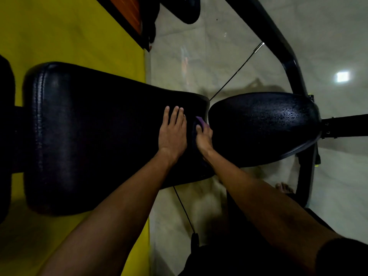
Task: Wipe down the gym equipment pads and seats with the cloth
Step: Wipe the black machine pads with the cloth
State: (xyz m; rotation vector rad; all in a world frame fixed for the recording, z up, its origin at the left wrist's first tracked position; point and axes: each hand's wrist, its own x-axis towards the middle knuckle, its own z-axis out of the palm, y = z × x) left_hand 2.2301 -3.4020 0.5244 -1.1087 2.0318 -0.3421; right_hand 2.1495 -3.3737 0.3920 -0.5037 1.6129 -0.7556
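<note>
Pale tiled floor [229,62] beside yellow matting [79,36]. Left hand [172,134] flat, fingers spread, on long black back pad [99,136]. Right hand [203,138] clutching purple cloth [200,121] in gap against rounded seat [264,124].

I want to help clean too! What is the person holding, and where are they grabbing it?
The right hand grips a purple cloth, bunched under its fingers, at the end of the long black pad. The left hand holds nothing; it lies flat on the pad.
</note>
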